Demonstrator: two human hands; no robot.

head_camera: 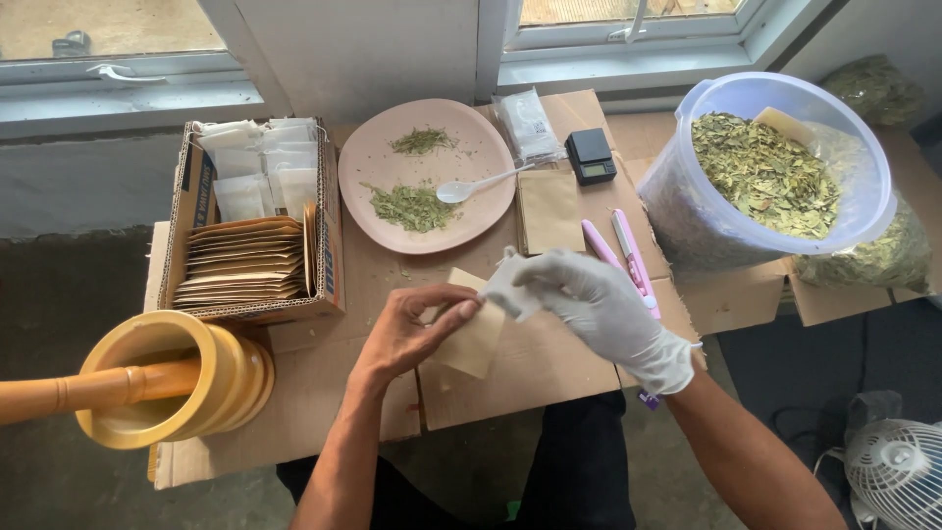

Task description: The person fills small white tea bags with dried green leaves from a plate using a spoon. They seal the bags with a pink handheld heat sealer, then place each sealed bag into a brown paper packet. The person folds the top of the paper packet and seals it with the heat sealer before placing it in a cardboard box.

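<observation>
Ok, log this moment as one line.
left hand: holds paper pouch | right hand, gloved: pinches pouch top | nearby: pink plate, white spoon

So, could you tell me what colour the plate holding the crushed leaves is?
The plate is pale pink, seen best in the head view.

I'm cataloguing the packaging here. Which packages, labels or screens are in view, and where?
Cardboard box: left, brown, holding white sachets and tan envelopes.
Clear bag: behind the pink plate, white label.
Pocket scale: right of the bag, black, small grey screen.
Paper sachet: cream, pinched by both hands.
</observation>
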